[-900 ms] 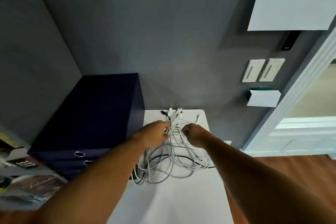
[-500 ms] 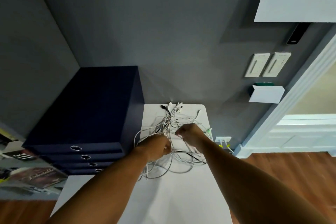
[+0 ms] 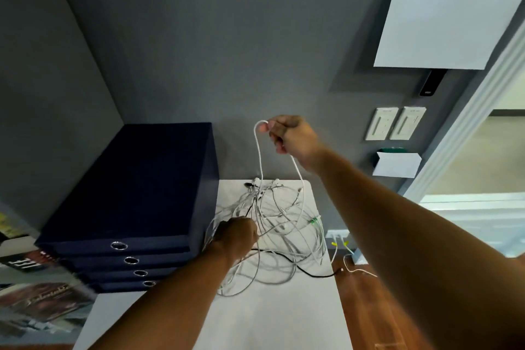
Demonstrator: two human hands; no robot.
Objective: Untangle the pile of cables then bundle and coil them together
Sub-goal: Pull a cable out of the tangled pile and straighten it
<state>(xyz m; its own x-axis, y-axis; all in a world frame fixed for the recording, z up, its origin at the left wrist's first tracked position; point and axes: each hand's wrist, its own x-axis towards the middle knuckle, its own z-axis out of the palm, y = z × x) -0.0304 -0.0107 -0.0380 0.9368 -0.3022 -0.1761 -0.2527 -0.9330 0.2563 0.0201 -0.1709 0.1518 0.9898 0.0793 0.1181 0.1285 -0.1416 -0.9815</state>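
A tangled pile of cables (image 3: 279, 236), mostly white with one black one, lies at the far end of a white table (image 3: 270, 315). My right hand (image 3: 289, 133) is raised well above the pile and pinches a loop of one white cable (image 3: 259, 150), which hangs down into the tangle on both sides. My left hand (image 3: 237, 236) is down at the left edge of the pile, fingers curled into the cables. Several plug ends lie at the back of the pile.
A stack of dark blue binders (image 3: 136, 202) stands on the table right beside the pile's left. Magazines (image 3: 37, 298) lie at the far left. A grey wall with switches (image 3: 396, 123) is behind. Wood floor (image 3: 366, 307) and a wall socket (image 3: 338, 234) are on the right.
My right hand has risen from the pile, drawing a white cable loop up with it. My left hand stayed low on the pile's left side.
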